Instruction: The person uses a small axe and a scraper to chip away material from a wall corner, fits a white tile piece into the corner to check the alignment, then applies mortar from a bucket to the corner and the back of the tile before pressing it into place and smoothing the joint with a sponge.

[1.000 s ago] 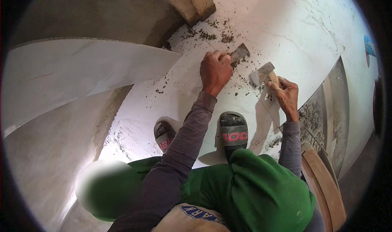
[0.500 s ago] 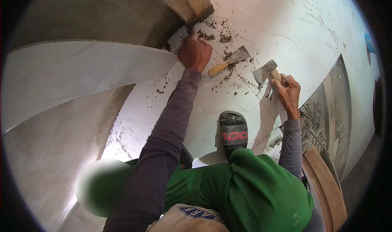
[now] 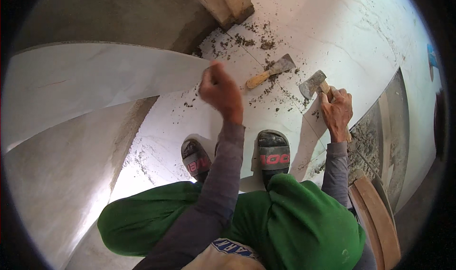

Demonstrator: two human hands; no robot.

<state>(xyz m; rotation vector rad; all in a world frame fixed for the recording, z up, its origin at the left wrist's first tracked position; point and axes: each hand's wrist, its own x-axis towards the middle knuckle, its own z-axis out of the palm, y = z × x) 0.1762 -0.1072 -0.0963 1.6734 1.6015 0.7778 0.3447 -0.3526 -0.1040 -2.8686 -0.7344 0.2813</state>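
Note:
My left hand, slightly blurred, is in the air beside the edge of a long white marbled slab, its fingers curled closed; whatever may be in them is hidden. My right hand grips the wooden handle of a small hatchet, its grey, mortar-dusted blade just over or on the white tiled floor. A scraper with a wooden handle and grey blade lies on the tiles between my hands. Dark crumbs of mortar are scattered around it and toward the corner.
A wooden-looking post stands at the top beside a dark cement surface. Bare cement is at left. My sandalled feet are below my hands. At right are a strip of rough mortar, brown boards and a blue object.
My left hand let go of the scraper, reached up to the debris at the corner, then drew back down toward me. My right hand shifted slightly right with the hatchet.

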